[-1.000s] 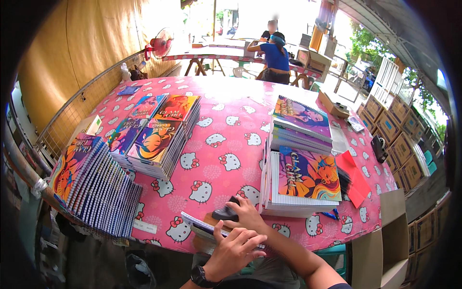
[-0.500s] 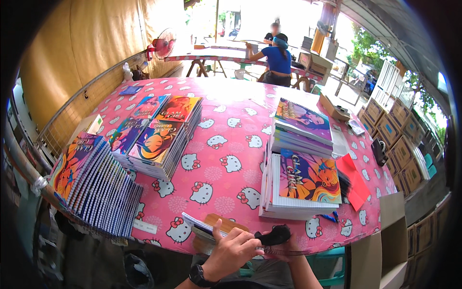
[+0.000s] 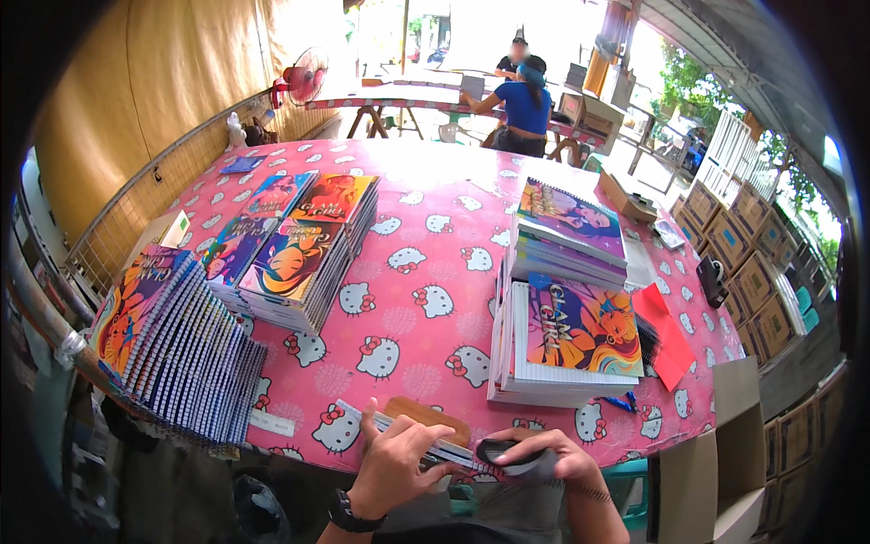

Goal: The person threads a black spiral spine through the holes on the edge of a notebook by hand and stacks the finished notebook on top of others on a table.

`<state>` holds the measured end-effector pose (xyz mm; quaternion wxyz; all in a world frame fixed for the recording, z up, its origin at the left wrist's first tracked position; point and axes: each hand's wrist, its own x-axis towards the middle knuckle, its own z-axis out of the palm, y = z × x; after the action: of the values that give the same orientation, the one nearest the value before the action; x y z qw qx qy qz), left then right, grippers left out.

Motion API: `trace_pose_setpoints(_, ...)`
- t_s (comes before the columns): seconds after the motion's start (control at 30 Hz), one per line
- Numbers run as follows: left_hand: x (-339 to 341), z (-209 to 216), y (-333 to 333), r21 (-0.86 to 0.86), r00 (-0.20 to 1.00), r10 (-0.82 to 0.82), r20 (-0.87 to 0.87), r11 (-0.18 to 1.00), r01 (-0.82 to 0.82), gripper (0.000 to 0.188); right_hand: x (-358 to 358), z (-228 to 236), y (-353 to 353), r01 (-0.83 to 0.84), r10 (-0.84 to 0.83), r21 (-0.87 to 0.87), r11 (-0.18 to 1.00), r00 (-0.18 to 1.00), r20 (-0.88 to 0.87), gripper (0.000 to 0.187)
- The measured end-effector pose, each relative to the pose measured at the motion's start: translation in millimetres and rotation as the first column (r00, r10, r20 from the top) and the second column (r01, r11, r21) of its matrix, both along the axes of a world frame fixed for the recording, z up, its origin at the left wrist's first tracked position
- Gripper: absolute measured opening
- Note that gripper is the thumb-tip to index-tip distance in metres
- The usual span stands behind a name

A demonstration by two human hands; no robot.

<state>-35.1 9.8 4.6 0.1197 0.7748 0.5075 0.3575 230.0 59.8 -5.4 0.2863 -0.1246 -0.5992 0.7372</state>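
At the table's near edge, my left hand [image 3: 399,462] grips a thin notebook [image 3: 349,413], thumb and fingers closed over its pages. The notebook leans on a brown wooden block [image 3: 430,422]. My right hand [image 3: 557,451] is closed around a rounded black object [image 3: 509,456] and holds it against the notebook's right end; its exact kind is unclear. A thin dark spiral coil [image 3: 594,492] trails by my right wrist. Right of centre stands a stack of unbound notebooks [image 3: 571,394] with a bright cover on top. A blue-handled tool [image 3: 623,403] lies beside the stack.
Spiral-bound notebooks [image 3: 195,363] are piled at left, with more stacks [image 3: 299,272] behind. A red sheet [image 3: 666,340] and a black pouch-like thing [image 3: 713,279] lie at right. An open carton [image 3: 698,480] stands by the table. Two people [image 3: 526,104] work at a far table.
My right hand has turned and come over the black object, which has shifted slightly left and down. The coil has swung from below the black object to my right wrist.
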Motion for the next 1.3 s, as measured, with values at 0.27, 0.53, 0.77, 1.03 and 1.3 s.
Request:
trace_pose_setpoints(0.27,-5,0,4,-0.027,0.997,-0.056,0.050,0.998,0.058,0.050,-9,26,6,-0.087,-0.004,0.279,0.956,0.951,0.308,0.052)
trace_pose_setpoints(0.53,-10,-3,5,0.026,0.999,-0.028,0.031,0.999,0.027,0.051,-14,13,16,-0.020,-0.012,0.110,0.994,0.958,0.285,0.051)
trace_pose_setpoints(0.77,-12,0,2,-0.032,0.998,-0.029,0.052,0.999,0.031,0.057,-28,26,8,0.058,-0.280,0.419,0.906,0.824,0.493,0.047)
trace_pose_setpoints(1.03,-33,-38,-3,0.078,0.873,0.235,0.428,0.952,-0.295,0.109,-39,12,15,0.117,-0.382,0.497,0.860,0.793,0.475,0.049)
trace_pose_setpoints(1.3,-24,-51,0,-0.166,0.445,0.204,0.872,0.978,-0.123,0.097,-44,26,21,0.151,-0.395,0.448,0.881,0.756,0.522,0.053)
